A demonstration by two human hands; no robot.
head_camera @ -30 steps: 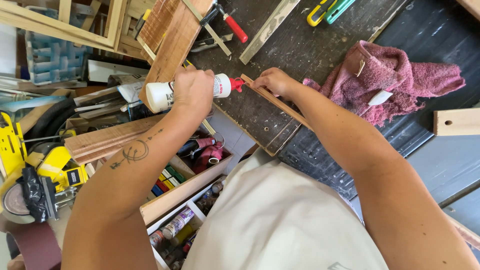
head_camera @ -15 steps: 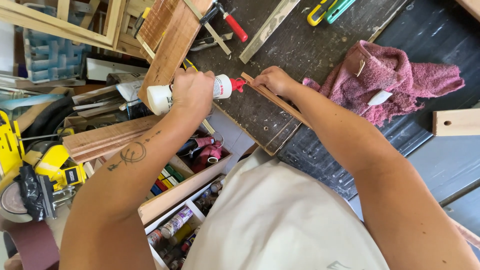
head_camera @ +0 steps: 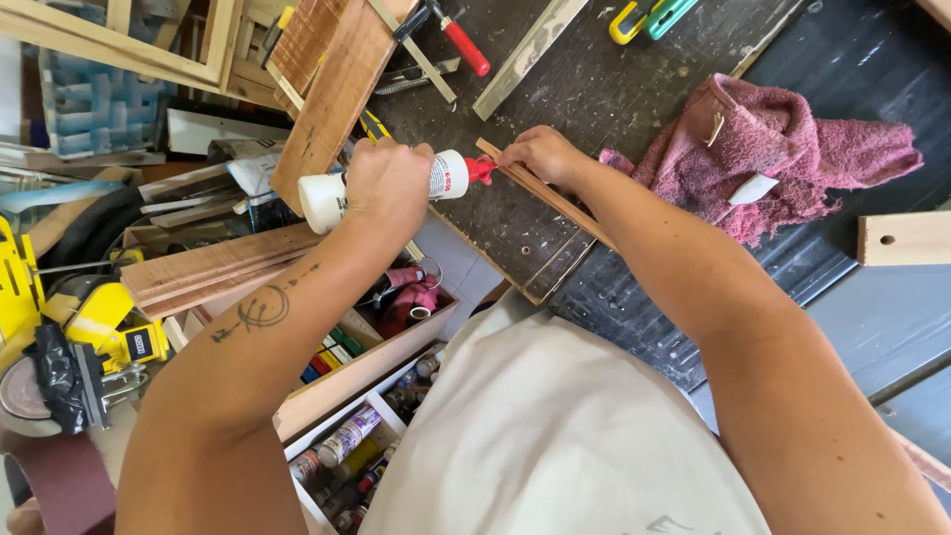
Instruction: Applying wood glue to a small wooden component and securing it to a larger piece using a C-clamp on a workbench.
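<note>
The left hand (head_camera: 388, 183) is wrapped tight around a white glue bottle (head_camera: 327, 198), held sideways over the dark desk (head_camera: 594, 89), its red nozzle (head_camera: 481, 169) touching the upper end of a thin wooden strip (head_camera: 555, 203). The right hand (head_camera: 540, 156) pinches that strip near the same end, fingers closed on it, and the strip runs slanted down toward the desk edge. A pink towel (head_camera: 783, 149) lies just to the right. A red-handled tool (head_camera: 464, 45) and a reddish board (head_camera: 332, 94) lie further up
</note>
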